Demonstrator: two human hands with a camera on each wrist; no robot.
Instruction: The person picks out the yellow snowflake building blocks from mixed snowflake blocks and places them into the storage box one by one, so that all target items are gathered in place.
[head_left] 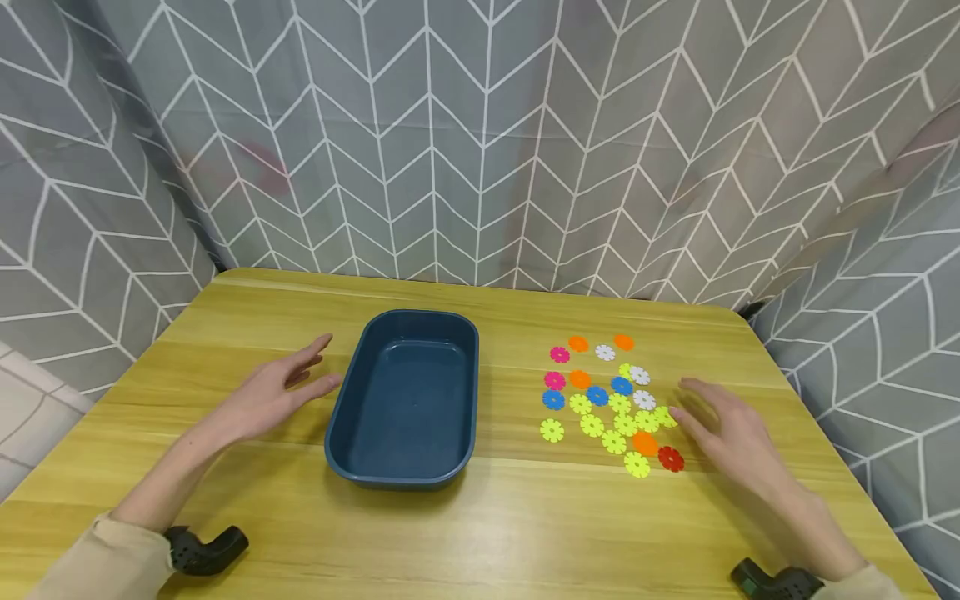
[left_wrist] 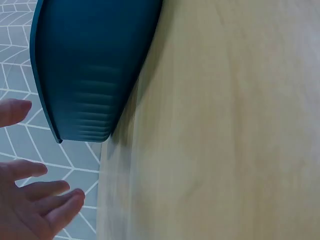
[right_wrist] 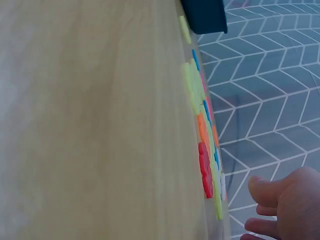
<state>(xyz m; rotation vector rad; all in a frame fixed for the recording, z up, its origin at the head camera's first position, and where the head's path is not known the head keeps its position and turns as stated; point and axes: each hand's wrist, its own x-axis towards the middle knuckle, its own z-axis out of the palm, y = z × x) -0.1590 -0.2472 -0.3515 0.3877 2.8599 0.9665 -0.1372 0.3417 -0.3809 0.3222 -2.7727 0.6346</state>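
Note:
A dark blue rectangular plastic bin (head_left: 402, 473) stands left of the table's middle, with nothing inside. My left hand (head_left: 279, 392) hovers beside its left wall, fingers loosely extended and apart from it; in the left wrist view the fingers (left_wrist: 40, 200) hold nothing. To the bin's right lie several flat notched plastic discs: yellow-green (head_left: 613, 442), orange (head_left: 645, 444), blue (head_left: 553, 400), white (head_left: 605, 352), pink (head_left: 559, 355) and one red disc (head_left: 671, 458). My right hand (head_left: 731, 433) is at their right edge, fingers relaxed, gripping nothing. Whether its thumb touches a yellow-green disc is unclear.
The wooden table (head_left: 495, 542) reaches back to a grey curtain (head_left: 450, 150) with white chevron lines, which also hangs at both sides. A black wrist device (head_left: 206, 552) sits on my left wrist, and another (head_left: 772, 581) on my right.

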